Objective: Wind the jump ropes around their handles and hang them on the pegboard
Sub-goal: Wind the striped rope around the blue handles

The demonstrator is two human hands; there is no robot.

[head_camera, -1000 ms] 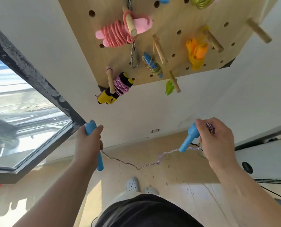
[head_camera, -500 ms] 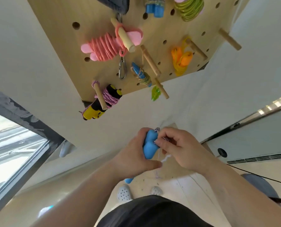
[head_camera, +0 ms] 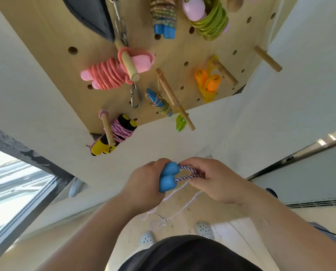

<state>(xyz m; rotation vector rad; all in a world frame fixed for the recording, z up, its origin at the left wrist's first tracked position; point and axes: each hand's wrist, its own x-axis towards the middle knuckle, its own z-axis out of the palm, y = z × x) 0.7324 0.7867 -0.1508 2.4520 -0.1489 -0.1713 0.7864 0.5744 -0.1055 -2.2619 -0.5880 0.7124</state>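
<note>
pegboard (head_camera: 45,45) of pale wood up on white wall (head_camera: 26,106), window (head_camera: 16,192) at left, wood floor (head_camera: 231,231) far below. two blue handles (head_camera: 168,177) side by side in left hand (head_camera: 143,184), fingers curled tight round them. striped rope (head_camera: 188,174) pinched in right hand (head_camera: 218,182) just beside handle tops, loose part down near floor. on pegs above: pink bundle (head_camera: 108,75), yellow-black bundle (head_camera: 114,137), orange bundle (head_camera: 208,83). wooden peg (head_camera: 268,58) sticking out at right.

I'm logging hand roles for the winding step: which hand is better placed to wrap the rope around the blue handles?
Right. The right hand pinches the rope just where it leaves the blue handles, while the left hand grips both handles together, so it looks tied up steadying them.
</note>
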